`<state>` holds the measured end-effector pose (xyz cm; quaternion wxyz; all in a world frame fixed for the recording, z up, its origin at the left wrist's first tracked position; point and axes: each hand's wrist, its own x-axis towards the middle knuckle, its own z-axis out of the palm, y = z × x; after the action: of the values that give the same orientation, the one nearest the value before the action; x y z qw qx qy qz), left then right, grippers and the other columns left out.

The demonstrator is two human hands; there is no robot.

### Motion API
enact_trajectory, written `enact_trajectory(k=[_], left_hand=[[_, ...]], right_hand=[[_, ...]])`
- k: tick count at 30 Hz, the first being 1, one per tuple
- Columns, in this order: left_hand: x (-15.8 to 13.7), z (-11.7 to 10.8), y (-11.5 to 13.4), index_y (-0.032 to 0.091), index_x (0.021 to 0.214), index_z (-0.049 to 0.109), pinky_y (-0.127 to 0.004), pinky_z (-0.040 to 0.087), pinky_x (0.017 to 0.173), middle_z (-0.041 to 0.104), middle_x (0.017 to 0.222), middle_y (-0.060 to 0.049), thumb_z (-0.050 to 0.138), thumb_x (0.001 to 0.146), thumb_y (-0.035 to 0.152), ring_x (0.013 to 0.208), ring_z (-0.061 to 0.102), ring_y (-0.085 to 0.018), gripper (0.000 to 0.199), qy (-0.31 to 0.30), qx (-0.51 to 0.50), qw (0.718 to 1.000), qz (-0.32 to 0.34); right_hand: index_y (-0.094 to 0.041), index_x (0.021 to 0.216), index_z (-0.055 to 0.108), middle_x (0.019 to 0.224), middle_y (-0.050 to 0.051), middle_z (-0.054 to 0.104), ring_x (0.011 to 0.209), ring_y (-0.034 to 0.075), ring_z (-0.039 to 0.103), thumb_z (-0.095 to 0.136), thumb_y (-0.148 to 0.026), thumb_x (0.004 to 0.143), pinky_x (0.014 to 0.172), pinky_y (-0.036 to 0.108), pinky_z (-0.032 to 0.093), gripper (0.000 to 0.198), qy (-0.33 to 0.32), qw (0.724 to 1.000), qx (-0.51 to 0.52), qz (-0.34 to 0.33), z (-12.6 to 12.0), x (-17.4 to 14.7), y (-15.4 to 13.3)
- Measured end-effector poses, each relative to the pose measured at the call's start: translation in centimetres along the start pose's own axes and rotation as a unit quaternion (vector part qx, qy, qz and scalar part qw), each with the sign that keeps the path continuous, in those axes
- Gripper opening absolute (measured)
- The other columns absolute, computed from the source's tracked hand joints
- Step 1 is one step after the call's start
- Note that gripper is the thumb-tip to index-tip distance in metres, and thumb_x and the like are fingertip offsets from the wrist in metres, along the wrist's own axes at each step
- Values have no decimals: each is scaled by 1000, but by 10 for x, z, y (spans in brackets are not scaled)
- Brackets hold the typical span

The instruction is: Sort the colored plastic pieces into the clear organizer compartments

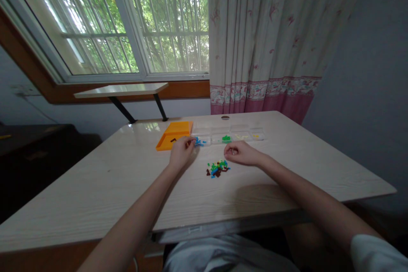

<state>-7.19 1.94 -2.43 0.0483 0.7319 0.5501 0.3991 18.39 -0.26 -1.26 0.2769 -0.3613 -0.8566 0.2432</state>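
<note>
My left hand (182, 151) reaches to the near left clear box, fingertips pinched beside the blue toy bricks (199, 142) in it. Whatever those fingers hold is too small to make out. My right hand (242, 154) hovers or rests behind and right of a mixed pile of small bricks (218, 168), its fingers curled together; their contents are hidden. Green, blue, brown and pale yellow pieces make up the pile. Green bricks (226, 139) lie in another clear box. Left of these, an open orange case (162, 145) holds a few brown bricks (173, 140).
Further right stand clear boxes with pale yellow bricks (241, 136) and darker yellow bricks (256, 136). A raised white shelf (121, 89) on black legs is at the back left of the wooden table (302, 159). Behind are a window and a curtain (255, 51).
</note>
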Motion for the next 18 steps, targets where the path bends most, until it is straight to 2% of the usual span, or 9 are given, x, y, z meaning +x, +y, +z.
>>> enact_trajectory(k=[3,6,9,13,18], left_hand=[[-7,7,15,14,85,68,-22,41,62,66,79,-5,51,77,31,66,55,-13,25,-88,-96,991,24],[-15,12,31,13,82,69,-21,40,59,66,75,-5,52,78,35,66,55,-13,28,-193,-182,963,50],[-19,12,40,12,85,68,-19,38,54,64,71,-4,54,76,36,59,52,-10,29,-264,-243,932,50],[-20,9,43,9,84,67,-19,36,49,61,65,-3,59,73,38,53,48,-8,32,-304,-316,898,21],[-17,7,45,9,75,67,-20,39,54,61,64,-4,65,67,38,57,51,-9,31,-287,-361,887,-13]], right_hand=[[-15,77,63,60,-2,51,53,7,41,54,-26,75,50,18,31,15,57,998,-5,-27,4,2,-5],[-15,81,64,63,-1,52,52,6,40,54,-28,77,49,18,31,16,90,994,-13,-62,9,3,-7],[-16,81,64,66,0,54,55,8,44,55,-27,78,51,18,33,15,111,988,-37,-98,15,3,-9],[-17,83,63,70,2,59,62,10,51,55,-29,79,57,20,38,15,123,980,-76,-136,20,2,-13],[-18,86,61,77,3,61,69,11,55,51,-31,82,63,21,41,17,128,972,-110,-166,20,0,-17]])
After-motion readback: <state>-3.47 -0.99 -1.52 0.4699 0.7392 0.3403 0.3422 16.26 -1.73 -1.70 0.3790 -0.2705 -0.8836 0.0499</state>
